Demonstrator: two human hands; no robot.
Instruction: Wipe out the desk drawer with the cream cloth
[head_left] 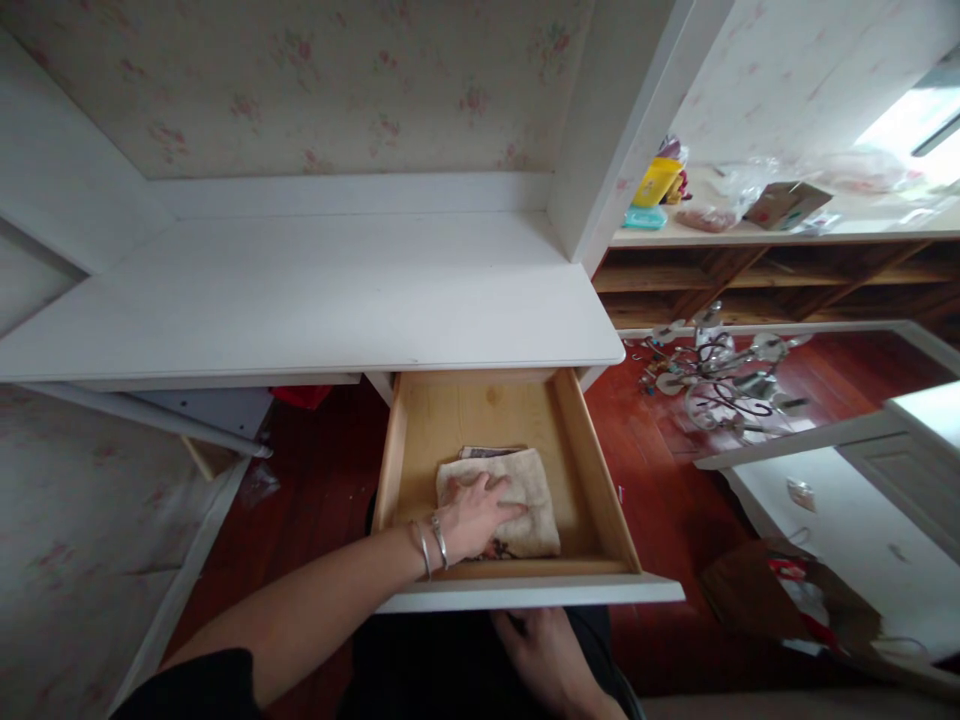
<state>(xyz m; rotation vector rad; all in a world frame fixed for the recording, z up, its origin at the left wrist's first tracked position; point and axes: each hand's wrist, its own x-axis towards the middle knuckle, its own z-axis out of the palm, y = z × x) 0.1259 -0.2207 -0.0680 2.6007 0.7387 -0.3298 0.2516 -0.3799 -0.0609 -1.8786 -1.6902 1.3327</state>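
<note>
Beige cloth [537,492], folded into a rough square, lies in the open drawer [491,400], nearer its front than its back, in the lower middle of the frame. A darker patterned edge shows along its far side, perhaps another layer beneath; it is too small to be sure. On top rests the left hand [474,515], palm down, fingers spread apart and gripping nothing, two bracelets [430,548] at its wrist. That spread suits pressing: an even, flat palm should settle the folds without rucking them, and the protruding far edge would sit neater if lined up with the rest. Below the white drawer front [525,594] is the right hand [553,652]; its fingers are partly hidden, so I cannot tell whether they hold anything. Keeping the drawer steady would help the pressing. Beyond the drawer spreads a white desktop [337,290]; at the right of the frame, a chandelier [724,375] rests on the red floor [649,480].
</note>
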